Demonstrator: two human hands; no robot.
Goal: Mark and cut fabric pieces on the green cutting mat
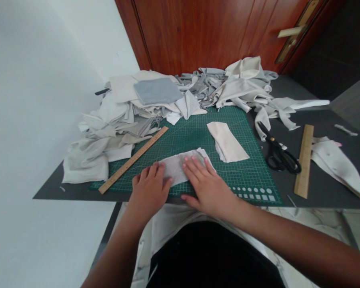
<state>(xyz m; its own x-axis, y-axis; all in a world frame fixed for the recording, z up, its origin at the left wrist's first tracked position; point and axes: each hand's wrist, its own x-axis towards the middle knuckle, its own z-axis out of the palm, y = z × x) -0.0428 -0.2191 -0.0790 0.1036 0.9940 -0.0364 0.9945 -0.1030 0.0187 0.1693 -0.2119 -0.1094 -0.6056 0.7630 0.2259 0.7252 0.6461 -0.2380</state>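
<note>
Both my hands lie flat on a small pale grey fabric piece (180, 165) at the near edge of the green cutting mat (198, 136). My left hand (148, 190) presses its left part with fingers stretched out. My right hand (205, 184) rests on its right part, fingers spread. A second cream fabric piece (227, 142) lies on the mat just beyond my right hand. A wooden ruler (134, 159) lies diagonally on the mat to the left of my left hand.
A big heap of cream and grey fabric scraps (156, 104) covers the back and left of the dark table (333, 188). Black scissors (279, 154), another wooden ruler (304, 160) and a cream scrap (336, 164) lie right of the mat. A wooden door (210, 32) stands behind.
</note>
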